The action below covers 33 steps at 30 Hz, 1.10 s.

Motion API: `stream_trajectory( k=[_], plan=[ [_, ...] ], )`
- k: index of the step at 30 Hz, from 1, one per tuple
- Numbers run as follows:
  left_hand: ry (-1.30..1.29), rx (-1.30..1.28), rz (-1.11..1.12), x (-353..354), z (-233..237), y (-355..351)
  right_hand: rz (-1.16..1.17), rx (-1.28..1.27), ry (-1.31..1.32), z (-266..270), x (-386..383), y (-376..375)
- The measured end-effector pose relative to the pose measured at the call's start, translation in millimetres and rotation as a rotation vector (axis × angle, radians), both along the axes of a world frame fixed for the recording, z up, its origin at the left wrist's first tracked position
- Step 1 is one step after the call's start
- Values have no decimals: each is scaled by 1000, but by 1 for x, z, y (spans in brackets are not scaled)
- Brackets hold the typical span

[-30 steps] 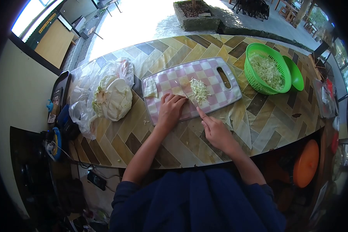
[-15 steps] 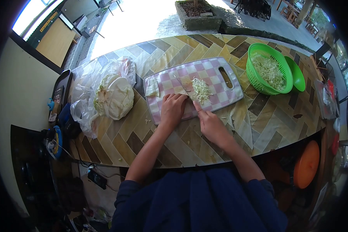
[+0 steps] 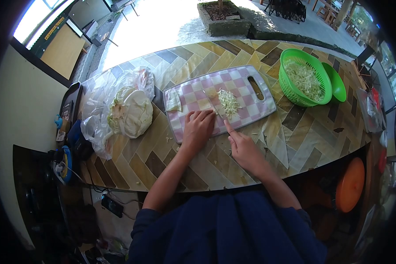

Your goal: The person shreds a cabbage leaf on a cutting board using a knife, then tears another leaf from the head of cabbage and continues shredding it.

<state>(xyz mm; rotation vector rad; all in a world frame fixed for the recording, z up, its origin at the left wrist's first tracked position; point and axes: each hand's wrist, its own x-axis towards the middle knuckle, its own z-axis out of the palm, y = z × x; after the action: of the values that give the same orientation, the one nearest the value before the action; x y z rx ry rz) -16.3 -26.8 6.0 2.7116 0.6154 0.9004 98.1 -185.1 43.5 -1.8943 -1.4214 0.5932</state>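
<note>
A pink-and-white checked cutting board (image 3: 246, 77) lies on the table in front of me. My left hand (image 3: 199, 127) is closed with curled fingers over a cabbage piece (image 3: 214, 111), mostly hidden beneath them. My right hand (image 3: 245, 148) grips a knife (image 3: 212, 101), its index finger stretched along the top; the thin blade stands close by the left fingertips. Shredded cabbage (image 3: 229, 104) is heaped just right of the blade. Another flat cabbage piece (image 3: 174, 101) rests at the board's left end.
Left of the board, a cut cabbage head (image 3: 136, 113) sits on a clear plastic bag (image 3: 94, 127). A green basket (image 3: 287, 83) of shredded cabbage and a green bowl (image 3: 336, 83) stand at the right. An orange stool (image 3: 350, 185) is below the table's right side.
My right hand has drawn slightly back toward my body with the knife. My left hand stays on the cabbage piece, nearly in place.
</note>
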Motion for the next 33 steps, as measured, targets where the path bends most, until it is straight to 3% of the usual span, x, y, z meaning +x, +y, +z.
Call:
stream_trajectory(
  k=[20, 29, 33],
  plan=[
    [21, -39, 30, 1, -2, 0, -30, -150, -104, 2, -12, 1],
    [52, -29, 45, 0, 1, -2, -52, -38, -83, -20, -8, 33],
    [54, -14, 25, -1, -2, -1, -54, -91, -119, -8, -7, 9]
  ],
)
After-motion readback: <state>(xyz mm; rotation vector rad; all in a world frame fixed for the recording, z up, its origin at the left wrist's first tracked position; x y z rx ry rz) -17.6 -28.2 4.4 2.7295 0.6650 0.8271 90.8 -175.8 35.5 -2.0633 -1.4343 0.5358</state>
